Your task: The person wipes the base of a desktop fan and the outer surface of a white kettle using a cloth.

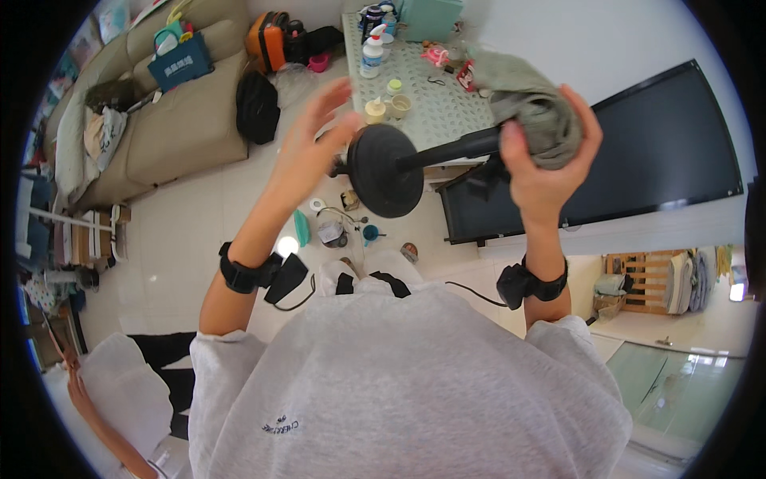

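Before a patterned bench hangs a black disc-ended stand; the right hand clasps grey-green cloth at its end; the left hand is spread, contact unclear; steadying the disc should limit twisting.

A beige sofa stood at the upper left, bearing a blue bag. An orange suitcase stood near a black bag. A patterned table held a white spray bottle, a beige mug and a pale teal box.

counter, 12 o'clock in view | its 10 o'clock: spray bottle | 8 o'clock: pump bottle, cup | 12 o'clock: teal box
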`<act>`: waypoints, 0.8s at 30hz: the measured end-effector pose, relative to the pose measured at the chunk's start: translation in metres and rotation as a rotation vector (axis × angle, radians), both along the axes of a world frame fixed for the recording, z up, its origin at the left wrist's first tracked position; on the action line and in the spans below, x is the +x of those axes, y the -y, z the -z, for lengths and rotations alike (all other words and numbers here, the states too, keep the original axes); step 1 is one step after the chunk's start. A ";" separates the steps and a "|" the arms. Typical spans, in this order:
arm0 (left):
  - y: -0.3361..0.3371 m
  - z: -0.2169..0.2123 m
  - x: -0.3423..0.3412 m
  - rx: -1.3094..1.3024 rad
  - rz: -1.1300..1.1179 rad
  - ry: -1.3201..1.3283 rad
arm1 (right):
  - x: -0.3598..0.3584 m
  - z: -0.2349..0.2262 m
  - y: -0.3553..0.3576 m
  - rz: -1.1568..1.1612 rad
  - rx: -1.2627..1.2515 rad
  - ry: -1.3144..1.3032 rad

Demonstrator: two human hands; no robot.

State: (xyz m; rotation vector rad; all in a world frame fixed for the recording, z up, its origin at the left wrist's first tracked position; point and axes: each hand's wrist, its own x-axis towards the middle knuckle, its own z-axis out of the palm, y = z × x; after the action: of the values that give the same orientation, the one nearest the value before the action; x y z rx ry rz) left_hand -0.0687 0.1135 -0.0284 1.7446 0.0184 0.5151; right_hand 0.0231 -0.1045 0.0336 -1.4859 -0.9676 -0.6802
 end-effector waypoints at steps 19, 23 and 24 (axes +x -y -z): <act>0.073 0.022 0.050 -1.255 0.535 -0.433 | 0.037 0.030 0.075 0.258 0.290 -0.349; 0.094 0.016 0.062 -1.183 0.403 -0.363 | 0.026 0.005 0.091 0.531 -0.008 -0.061; 0.103 0.013 0.065 -1.085 0.333 -0.323 | 0.024 0.004 0.095 0.560 -0.246 0.036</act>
State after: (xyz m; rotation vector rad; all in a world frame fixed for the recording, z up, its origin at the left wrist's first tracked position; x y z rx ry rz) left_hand -0.0035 0.0109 -0.0410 0.7170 0.1958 -0.0618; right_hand 0.0474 -0.1990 0.0291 -1.9974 -0.6737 -1.0148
